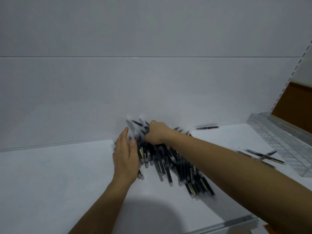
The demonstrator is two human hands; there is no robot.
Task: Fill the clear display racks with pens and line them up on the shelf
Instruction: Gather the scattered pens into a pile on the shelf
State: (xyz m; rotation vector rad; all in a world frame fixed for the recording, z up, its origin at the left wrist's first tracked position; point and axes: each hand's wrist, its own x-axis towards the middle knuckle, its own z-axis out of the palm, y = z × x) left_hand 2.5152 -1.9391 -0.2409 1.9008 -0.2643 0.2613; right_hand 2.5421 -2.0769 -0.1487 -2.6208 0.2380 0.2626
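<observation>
A big heap of dark pens (170, 162) with clear caps lies on the white shelf (59, 174), near its back wall. My right hand (156, 132) reaches across the heap and grips a bundle of pens at its far end. My left hand (125, 156) lies flat, fingers straight, against the left side of the heap. A clear display rack (285, 142) with a textured face stands at the right end of the shelf; I see no pens in it.
A single pen (207, 127) lies by the back wall to the right of the heap. A few loose pens (261, 156) lie crossed in front of the rack. A slotted upright (292, 75) and a brown surface (297, 105) are at the right. A clear strip (236, 225) edges the shelf front.
</observation>
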